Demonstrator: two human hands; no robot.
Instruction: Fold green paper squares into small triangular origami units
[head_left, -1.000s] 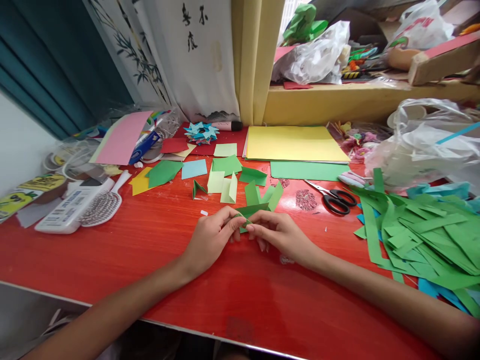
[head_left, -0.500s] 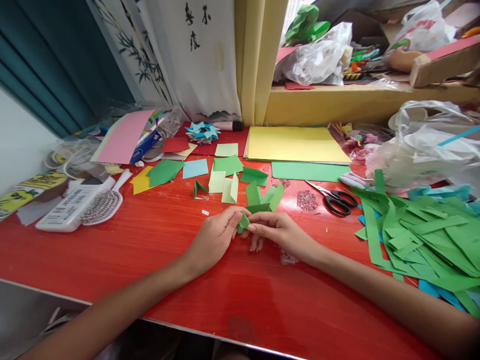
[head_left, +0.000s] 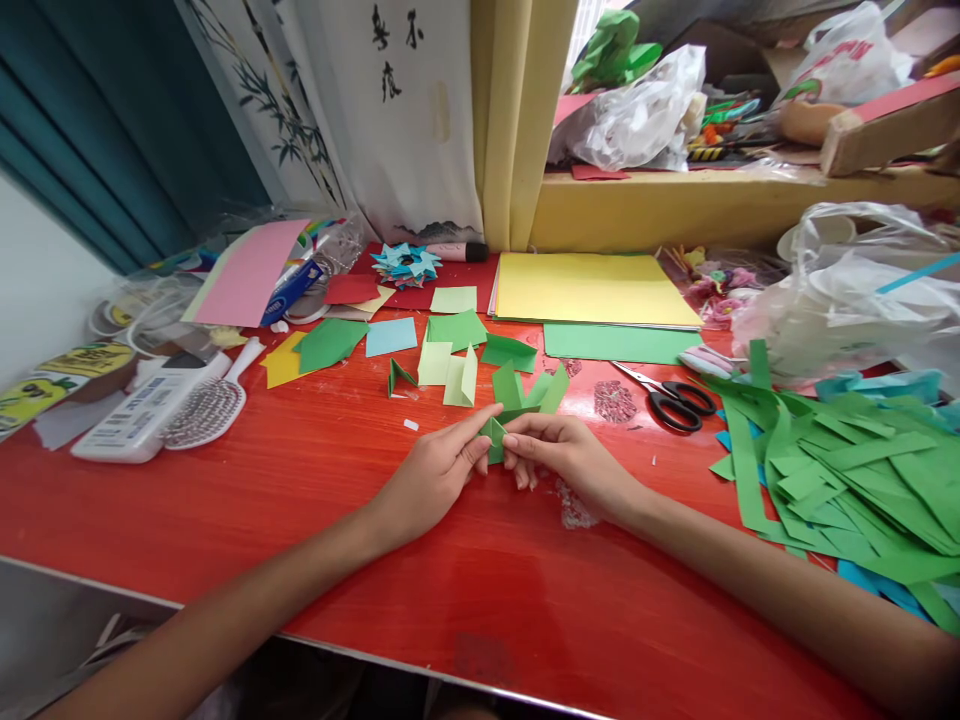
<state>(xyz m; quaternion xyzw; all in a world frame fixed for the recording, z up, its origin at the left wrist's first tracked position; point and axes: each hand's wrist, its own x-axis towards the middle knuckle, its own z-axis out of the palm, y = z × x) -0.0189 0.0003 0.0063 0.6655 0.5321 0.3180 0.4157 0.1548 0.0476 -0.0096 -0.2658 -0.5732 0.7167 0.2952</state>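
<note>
A small folded green paper piece point(head_left: 495, 437) sits between my two hands on the red table point(head_left: 315, 520). My left hand point(head_left: 435, 470) pinches its left side with thumb and forefinger. From the right, my right hand point(head_left: 566, 455) grips the same piece with curled fingers. Just behind the hands lie more folded green pieces point(head_left: 525, 385) and pale green folded papers point(head_left: 450, 372).
Black-handled scissors point(head_left: 671, 395) lie to the right, beside a heap of green paper strips point(head_left: 840, 470). Yellow sheets point(head_left: 589, 288) and a green sheet point(head_left: 615, 342) lie at the back. A hairbrush point(head_left: 206, 405), a remote point(head_left: 139, 420) and coloured squares sit left. Plastic bags point(head_left: 847, 290) crowd the right.
Both hands have shifted slightly away from me with the green piece, and the fingers have re-gripped it, pressing it flatter and closer together than before.
</note>
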